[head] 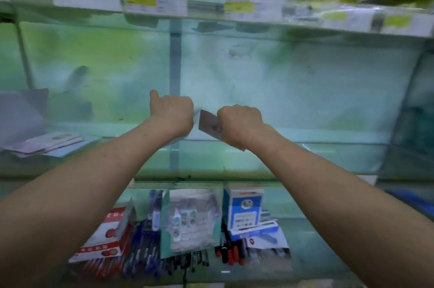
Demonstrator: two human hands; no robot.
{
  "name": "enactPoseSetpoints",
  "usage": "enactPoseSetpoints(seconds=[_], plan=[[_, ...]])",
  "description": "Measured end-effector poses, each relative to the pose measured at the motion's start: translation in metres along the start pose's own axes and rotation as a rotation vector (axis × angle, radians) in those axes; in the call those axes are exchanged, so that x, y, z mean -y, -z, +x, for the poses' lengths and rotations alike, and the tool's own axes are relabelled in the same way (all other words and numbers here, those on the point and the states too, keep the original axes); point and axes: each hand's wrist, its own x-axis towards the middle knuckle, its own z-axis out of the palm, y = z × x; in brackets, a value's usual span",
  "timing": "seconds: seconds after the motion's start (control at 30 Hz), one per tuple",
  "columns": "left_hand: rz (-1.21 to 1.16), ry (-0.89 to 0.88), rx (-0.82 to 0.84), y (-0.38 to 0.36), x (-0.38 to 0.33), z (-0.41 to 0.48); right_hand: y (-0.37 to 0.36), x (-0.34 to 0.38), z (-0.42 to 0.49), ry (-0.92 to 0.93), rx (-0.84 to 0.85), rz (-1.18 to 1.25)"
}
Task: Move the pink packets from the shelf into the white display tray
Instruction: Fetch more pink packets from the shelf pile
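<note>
I note a glass shelf (305, 142) across the view, with boxes (244, 207) and pens (141, 257) on the level below. My left hand (172, 112) is curled, thumb up; whether its grip holds anything I cannot tell. Just beside it, my right hand (242, 123) grips a pink packet (209, 123), tilted, above the shelf.

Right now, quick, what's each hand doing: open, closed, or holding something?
Left hand: fingers curled, thumb up; whether it grips anything cannot be told.
Right hand: closed round a pink packet.
</note>
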Motion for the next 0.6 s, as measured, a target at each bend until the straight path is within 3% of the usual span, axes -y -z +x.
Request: enactPoseSetpoints(seconds=[0.4,0.6], plan=[[-0.206,-0.187,-0.052,0.077,-0.154,-0.064,0.022,-0.126,-0.124,-0.196,-0.005,-0.080],[-0.275,-0.292,-0.049,0.106,-0.231,-0.112,0.028,-0.170,-0.200,-0.324,0.072,-0.101]])
